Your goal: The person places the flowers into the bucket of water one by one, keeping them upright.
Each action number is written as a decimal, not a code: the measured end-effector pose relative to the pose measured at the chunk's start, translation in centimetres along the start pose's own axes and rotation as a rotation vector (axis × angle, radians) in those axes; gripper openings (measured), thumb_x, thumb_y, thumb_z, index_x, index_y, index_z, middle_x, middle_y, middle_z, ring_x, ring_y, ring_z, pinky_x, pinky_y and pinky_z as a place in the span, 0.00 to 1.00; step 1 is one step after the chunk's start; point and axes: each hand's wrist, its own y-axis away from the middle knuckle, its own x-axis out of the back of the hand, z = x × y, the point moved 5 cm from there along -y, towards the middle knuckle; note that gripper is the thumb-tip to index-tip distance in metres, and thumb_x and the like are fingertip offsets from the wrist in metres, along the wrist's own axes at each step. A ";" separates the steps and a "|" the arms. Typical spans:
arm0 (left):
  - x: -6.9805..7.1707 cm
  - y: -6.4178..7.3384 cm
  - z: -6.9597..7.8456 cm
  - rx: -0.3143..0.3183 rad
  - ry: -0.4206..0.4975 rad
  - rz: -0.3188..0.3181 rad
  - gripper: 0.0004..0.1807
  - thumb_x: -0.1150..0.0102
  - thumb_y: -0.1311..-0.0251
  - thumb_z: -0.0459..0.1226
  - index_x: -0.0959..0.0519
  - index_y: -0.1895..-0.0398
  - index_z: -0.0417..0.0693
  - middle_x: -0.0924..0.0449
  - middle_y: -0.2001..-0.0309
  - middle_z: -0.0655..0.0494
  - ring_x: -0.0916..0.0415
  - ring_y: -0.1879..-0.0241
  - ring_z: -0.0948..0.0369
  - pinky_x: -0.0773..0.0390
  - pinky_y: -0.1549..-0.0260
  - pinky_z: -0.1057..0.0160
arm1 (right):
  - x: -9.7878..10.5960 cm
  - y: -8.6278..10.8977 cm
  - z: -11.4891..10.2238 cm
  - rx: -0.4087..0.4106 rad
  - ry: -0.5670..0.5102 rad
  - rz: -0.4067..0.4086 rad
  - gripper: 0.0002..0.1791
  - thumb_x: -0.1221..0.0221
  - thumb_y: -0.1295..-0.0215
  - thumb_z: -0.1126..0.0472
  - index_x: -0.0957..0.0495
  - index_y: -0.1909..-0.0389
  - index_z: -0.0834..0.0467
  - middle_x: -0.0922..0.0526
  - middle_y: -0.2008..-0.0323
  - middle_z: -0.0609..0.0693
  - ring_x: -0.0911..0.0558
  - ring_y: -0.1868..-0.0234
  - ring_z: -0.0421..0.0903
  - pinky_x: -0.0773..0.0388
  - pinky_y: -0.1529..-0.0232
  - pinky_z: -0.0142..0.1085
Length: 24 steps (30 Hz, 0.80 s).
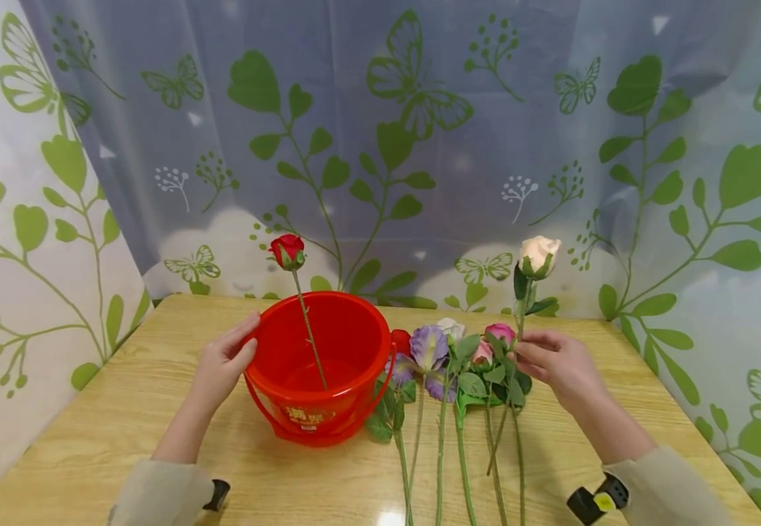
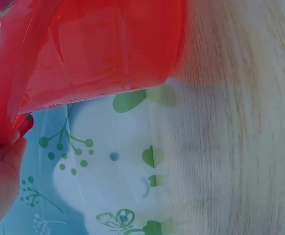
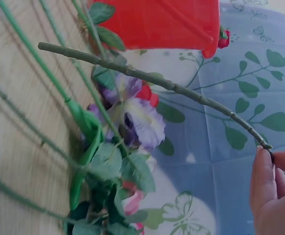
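My left hand (image 1: 222, 365) grips the left rim of a red plastic bucket (image 1: 357, 410), its thumb and fingers at the edge. In the left wrist view the fingers (image 2: 15, 152) curl at the bucket rim. Inside the bucket leans a red rose (image 1: 286, 252), its bloom rising above the rim. My right hand (image 1: 561, 361) pinches the stem of a cream rose (image 1: 539, 257) below its leaves, the bloom upright. The lower stem (image 3: 174, 88) stretches out from my fingertips in the right wrist view, above the lying flowers.
Right of the bucket, several artificial flowers lie on the wooden table (image 1: 189, 329), stems toward me: a purple iris (image 1: 429, 347), a red bloom (image 1: 401, 342), a white bloom (image 1: 451, 329) and pink roses (image 1: 500, 334). A patterned curtain (image 1: 354, 131) stands behind the table.
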 end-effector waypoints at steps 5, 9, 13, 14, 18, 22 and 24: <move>0.0 0.1 -0.1 0.000 0.005 0.004 0.18 0.49 0.43 0.27 0.29 0.48 0.31 0.31 0.46 0.40 0.39 0.50 0.81 0.36 0.56 0.81 | -1.7 -0.1 -1.1 -0.017 0.001 0.008 0.21 0.45 0.41 0.65 0.36 0.51 0.73 0.27 0.62 0.52 0.21 0.64 0.39 0.26 0.58 0.31; 0.1 0.1 -0.1 0.003 0.007 0.002 0.18 0.50 0.43 0.28 0.29 0.48 0.31 0.31 0.46 0.40 0.39 0.50 0.81 0.36 0.56 0.81 | -3.0 -0.4 -1.7 -0.002 0.006 -0.001 0.18 0.45 0.41 0.66 0.35 0.53 0.72 0.25 0.62 0.52 0.22 0.65 0.39 0.25 0.58 0.32; 0.1 0.1 0.0 -0.003 0.007 0.005 0.18 0.49 0.43 0.27 0.29 0.48 0.31 0.31 0.46 0.40 0.38 0.49 0.79 0.36 0.56 0.81 | -4.0 -0.8 -2.2 0.006 -0.002 -0.022 0.19 0.46 0.40 0.67 0.36 0.51 0.72 0.26 0.61 0.52 0.22 0.63 0.40 0.27 0.55 0.35; 0.1 0.1 0.0 -0.006 0.007 0.005 0.18 0.50 0.43 0.27 0.29 0.48 0.31 0.31 0.46 0.40 0.37 0.49 0.78 0.36 0.56 0.81 | -4.2 -0.9 -2.3 0.004 -0.011 -0.024 0.18 0.46 0.40 0.67 0.36 0.51 0.71 0.27 0.61 0.53 0.22 0.63 0.40 0.27 0.54 0.35; 0.1 0.0 0.2 -0.001 0.010 0.010 0.18 0.50 0.43 0.27 0.28 0.48 0.32 0.31 0.46 0.40 0.34 0.46 0.63 0.36 0.56 0.80 | -4.9 -1.2 -2.9 0.006 -0.033 -0.021 0.17 0.45 0.41 0.67 0.35 0.53 0.69 0.26 0.63 0.53 0.22 0.63 0.41 0.26 0.56 0.34; 0.1 -0.1 0.4 0.016 0.006 0.017 0.17 0.50 0.43 0.26 0.28 0.49 0.31 0.30 0.47 0.40 0.34 0.46 0.50 0.36 0.56 0.81 | -5.5 -1.5 -3.6 0.033 -0.047 -0.036 0.17 0.44 0.41 0.66 0.34 0.53 0.70 0.25 0.64 0.52 0.22 0.63 0.41 0.26 0.57 0.33; 0.1 -0.1 0.8 0.013 0.005 0.019 0.17 0.50 0.44 0.25 0.28 0.50 0.29 0.30 0.47 0.39 0.34 0.47 0.47 0.36 0.57 0.81 | -5.8 -1.5 -4.0 0.041 -0.070 -0.048 0.17 0.44 0.41 0.66 0.35 0.53 0.70 0.25 0.65 0.51 0.22 0.63 0.42 0.26 0.57 0.33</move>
